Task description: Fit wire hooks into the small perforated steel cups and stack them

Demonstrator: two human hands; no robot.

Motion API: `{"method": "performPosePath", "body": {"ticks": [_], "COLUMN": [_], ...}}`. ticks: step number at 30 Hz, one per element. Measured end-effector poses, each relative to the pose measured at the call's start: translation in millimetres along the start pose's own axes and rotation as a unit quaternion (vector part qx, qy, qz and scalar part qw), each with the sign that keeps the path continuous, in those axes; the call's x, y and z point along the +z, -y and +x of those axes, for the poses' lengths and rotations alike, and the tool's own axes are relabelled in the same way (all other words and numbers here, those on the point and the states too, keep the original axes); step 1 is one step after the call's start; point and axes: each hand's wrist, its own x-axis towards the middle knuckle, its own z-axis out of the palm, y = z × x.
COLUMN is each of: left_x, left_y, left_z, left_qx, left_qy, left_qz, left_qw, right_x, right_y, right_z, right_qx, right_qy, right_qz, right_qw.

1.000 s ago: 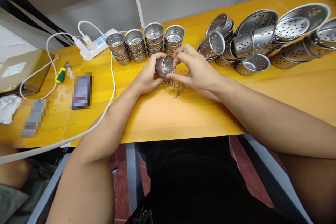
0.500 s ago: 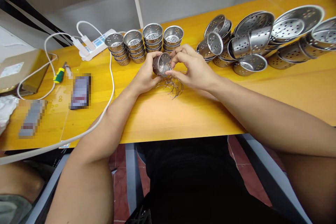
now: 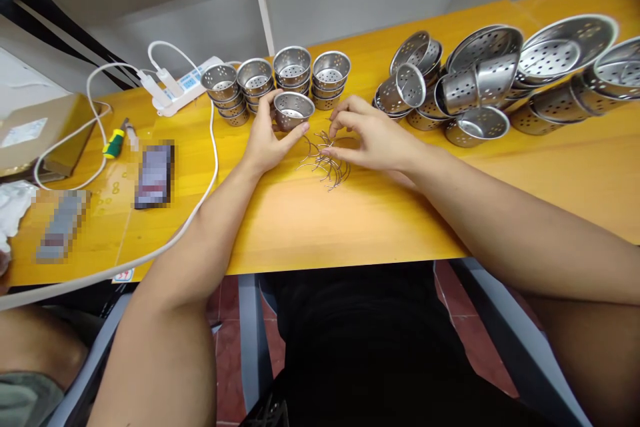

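Observation:
My left hand [image 3: 267, 143] is closed round the side of a small perforated metal cup [image 3: 293, 113], its thumb at the front and the cup's mouth tilted upward. My right hand [image 3: 367, 133] is just right of it, over a loose pile of thin curved wires [image 3: 334, 177] on the table. Its thumb and curled fingers come together at the pile's upper edge, apparently on one curved wire; the contact is partly hidden. Behind the held cup stand several stacks of like cups [image 3: 332, 70], mouths up.
On the right lies a heap of perforated metal cups and larger bowls [image 3: 550, 50]. To the left are a power strip [image 3: 183, 87] with white cables, a screwdriver [image 3: 114, 143], a phone [image 3: 153, 175] and a cardboard box [image 3: 43, 130]. A white cable [image 3: 213, 147] crosses beside my left arm.
My left hand has moved slightly left, turning the cup's mouth upward. My right hand has come away from the cup and down to the wires.

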Motion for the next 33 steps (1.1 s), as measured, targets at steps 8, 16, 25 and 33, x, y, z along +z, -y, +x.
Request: {"method": "performPosePath", "body": {"ticks": [8, 16, 25, 33], "left_x": [3.2, 9.6, 3.2, 1.7], "left_y": [-27, -52, -33, -42], "left_z": [-3, -5, -8, -9], "left_qx": [0.029, 0.076, 0.068, 0.048], "left_qy": [0.057, 0.122, 0.111, 0.117], "left_qz": [-0.011, -0.026, 0.001, 0.019], "left_qw": [0.998, 0.989, 0.991, 0.992], "right_x": [6, -22, -89, -64], "right_y": [6, 30, 30, 18], "right_z": [3, 22, 80, 114], "right_qx": [0.025, 0.043, 0.19, 0.231], "right_qy": [-0.023, -0.042, -0.081, 0.011], "right_qz": [0.004, -0.035, -0.209, -0.193], "right_qw": [0.999, 0.998, 0.956, 0.954]}}
